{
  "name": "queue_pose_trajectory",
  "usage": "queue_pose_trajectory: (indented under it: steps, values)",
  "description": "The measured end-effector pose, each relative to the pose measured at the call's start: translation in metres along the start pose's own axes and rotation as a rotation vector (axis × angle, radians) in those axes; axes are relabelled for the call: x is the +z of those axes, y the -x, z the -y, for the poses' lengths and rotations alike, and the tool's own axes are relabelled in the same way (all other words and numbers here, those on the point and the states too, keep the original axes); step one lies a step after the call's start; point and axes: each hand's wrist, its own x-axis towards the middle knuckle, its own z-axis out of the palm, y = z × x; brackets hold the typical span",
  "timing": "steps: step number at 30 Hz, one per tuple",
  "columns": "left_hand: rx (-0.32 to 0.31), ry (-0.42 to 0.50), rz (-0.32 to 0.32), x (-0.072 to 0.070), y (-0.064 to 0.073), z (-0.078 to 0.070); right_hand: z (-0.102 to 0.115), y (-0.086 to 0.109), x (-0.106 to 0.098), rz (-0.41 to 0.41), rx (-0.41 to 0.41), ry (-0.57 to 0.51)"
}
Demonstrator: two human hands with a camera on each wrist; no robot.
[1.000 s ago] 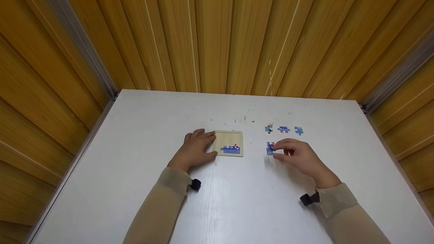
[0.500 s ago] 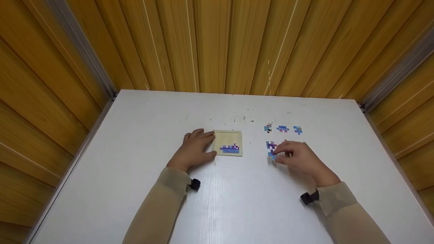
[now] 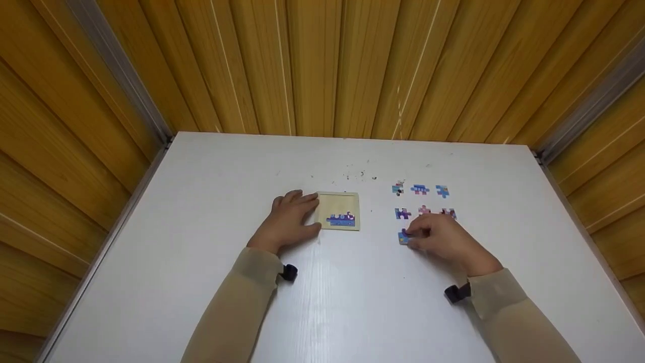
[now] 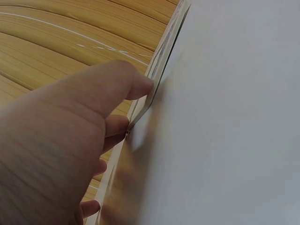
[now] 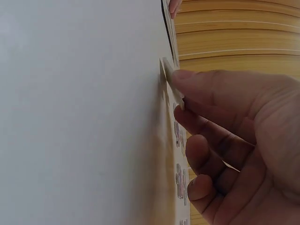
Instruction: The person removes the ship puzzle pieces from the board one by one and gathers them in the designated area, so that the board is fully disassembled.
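My right hand pinches a blue and purple jigsaw piece between thumb and fingers, low over the table. In the right wrist view that piece stands tilted, one edge down near the tabletop. To the left lies a square pale puzzle tray, with joined purple and blue pieces along its lower right. My left hand is spread at the tray's left side, thumb at its lower corner and a fingertip at the upper one. The left wrist view has the thumb against the rim.
Loose jigsaw pieces lie in two rows beyond my right hand, among them a blue one at the back and a purple one in front. Dark specks mark the white table. Wood-patterned walls rise behind it.
My right hand has drawn a short way toward me with the piece it pinches, uncovering the front row of loose pieces. The left hand and tray stay in place.
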Motion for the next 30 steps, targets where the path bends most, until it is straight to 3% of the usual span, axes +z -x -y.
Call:
queue_pose_trajectory:
  steps: [21,30]
  values:
    - [-0.017,-0.012,-0.002,0.0001,0.0008,-0.0011,0.0024,-0.0002,0.0044,0.023,0.054,0.013]
    - [-0.052,0.02,0.009,-0.0014,0.0025,-0.0037,0.0008,0.001,0.0028,0.045,0.082,-0.029]
